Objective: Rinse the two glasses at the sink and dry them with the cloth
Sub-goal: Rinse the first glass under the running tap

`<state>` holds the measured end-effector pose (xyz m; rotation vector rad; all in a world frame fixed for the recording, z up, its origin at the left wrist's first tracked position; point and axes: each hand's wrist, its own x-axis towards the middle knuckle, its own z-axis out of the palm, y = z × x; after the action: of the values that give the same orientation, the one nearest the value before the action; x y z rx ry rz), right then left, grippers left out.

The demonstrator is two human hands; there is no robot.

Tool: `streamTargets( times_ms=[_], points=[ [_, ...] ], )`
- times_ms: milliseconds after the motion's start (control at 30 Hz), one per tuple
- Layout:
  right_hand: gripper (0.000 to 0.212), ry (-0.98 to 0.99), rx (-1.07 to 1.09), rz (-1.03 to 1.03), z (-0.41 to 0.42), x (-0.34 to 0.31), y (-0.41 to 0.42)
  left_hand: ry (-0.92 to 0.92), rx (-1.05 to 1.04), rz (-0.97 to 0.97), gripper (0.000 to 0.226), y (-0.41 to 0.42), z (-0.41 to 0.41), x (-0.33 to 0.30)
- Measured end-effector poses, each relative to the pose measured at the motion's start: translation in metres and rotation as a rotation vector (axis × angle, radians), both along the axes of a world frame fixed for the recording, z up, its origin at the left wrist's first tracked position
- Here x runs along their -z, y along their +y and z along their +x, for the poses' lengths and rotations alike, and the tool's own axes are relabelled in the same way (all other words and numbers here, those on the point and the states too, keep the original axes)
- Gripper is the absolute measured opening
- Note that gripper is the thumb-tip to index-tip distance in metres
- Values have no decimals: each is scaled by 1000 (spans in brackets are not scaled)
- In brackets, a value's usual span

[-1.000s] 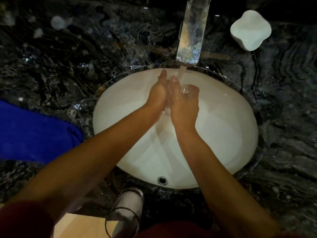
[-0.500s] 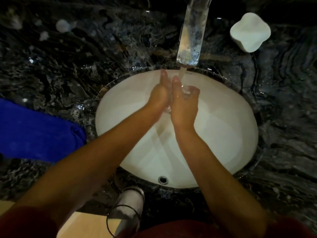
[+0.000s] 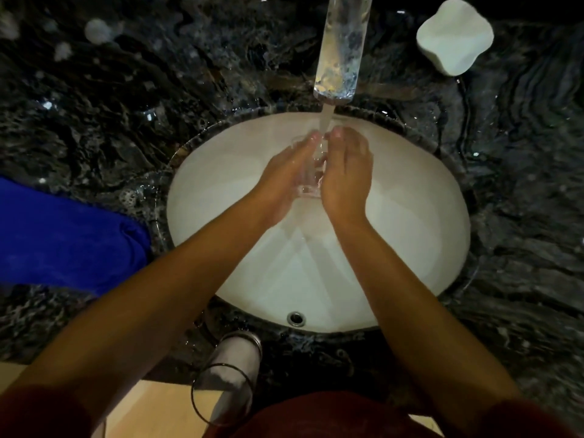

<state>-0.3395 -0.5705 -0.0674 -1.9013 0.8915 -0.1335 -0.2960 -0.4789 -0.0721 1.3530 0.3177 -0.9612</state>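
A clear glass (image 3: 311, 177) is held between both my hands over the white sink basin (image 3: 410, 222), with its mouth up under the water stream (image 3: 325, 121) from the tap (image 3: 339, 49). My left hand (image 3: 282, 184) cups its left side, fingers lying along it. My right hand (image 3: 346, 175) wraps round its right side. A second clear glass (image 3: 229, 384) sits at the counter's near edge, below the basin. The blue cloth (image 3: 63, 235) lies on the counter to the left.
The basin is set in a wet dark marble counter (image 3: 521, 216). A white soap dish (image 3: 455, 36) stands at the back right. An overflow hole (image 3: 296, 318) shows in the basin's near wall. Pale floor lies beyond the counter's near edge.
My hands have parted a little, so more of the glass shows between them. The water keeps running into it.
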Motion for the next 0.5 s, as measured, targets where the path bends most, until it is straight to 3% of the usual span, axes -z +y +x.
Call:
streamTargets(
  times_ms=[67,133,233,300,367,500],
  points=[
    [39,-7,-65,79,2,6,0,-4,1,27,55,0,-3,1],
    [36,-22,-129,2,-6,5,8,63,9,4,53,-4,1,2],
    [54,-33,-395,-219,-34,5,35,224,-97,-12,62,-10,3,1],
    [62,-83,-533,-260,-46,3,41,285,-138,-41,62,-10,7,-2],
    [63,-108,-573,-230,-40,1,26,276,-165,-23,57,-12,7,2],
    [43,-117,-518,-100,-2,-3,-10,325,-267,-211,45,-12,-9,0]
  ],
)
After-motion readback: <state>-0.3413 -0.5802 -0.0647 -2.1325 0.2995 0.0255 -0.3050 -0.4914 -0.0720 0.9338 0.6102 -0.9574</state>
